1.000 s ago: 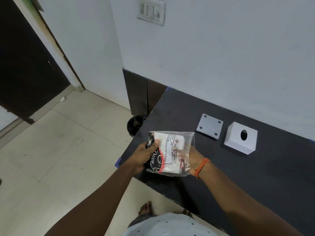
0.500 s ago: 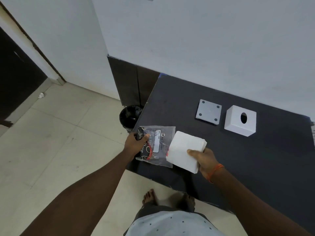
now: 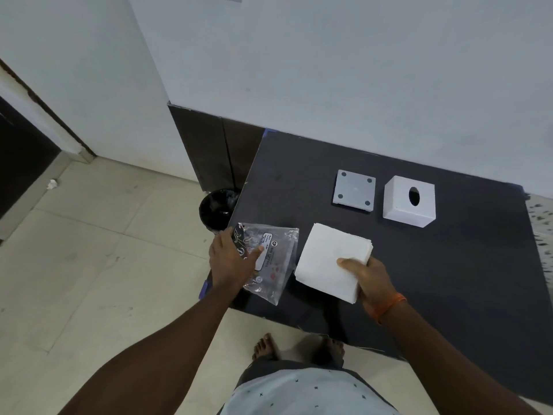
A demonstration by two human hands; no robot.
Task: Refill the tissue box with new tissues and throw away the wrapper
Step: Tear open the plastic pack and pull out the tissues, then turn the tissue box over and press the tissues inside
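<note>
Left hand [image 3: 232, 259]: grasps empty clear plastic wrapper [image 3: 270, 259] at black table's [image 3: 449, 280] left edge, near black bin [image 3: 217, 208]. Right hand [image 3: 372, 281]: grips white tissue stack [image 3: 329, 262]. White tissue box [image 3: 409, 201] and its grey base plate [image 3: 354, 194]: on table, beyond.

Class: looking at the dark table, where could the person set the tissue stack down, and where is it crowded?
Bare room lies on the dark table right of the tissue stack and in front of the white tissue box. More lies behind the wrapper, left of the grey base plate. The near left corner is crowded.
</note>
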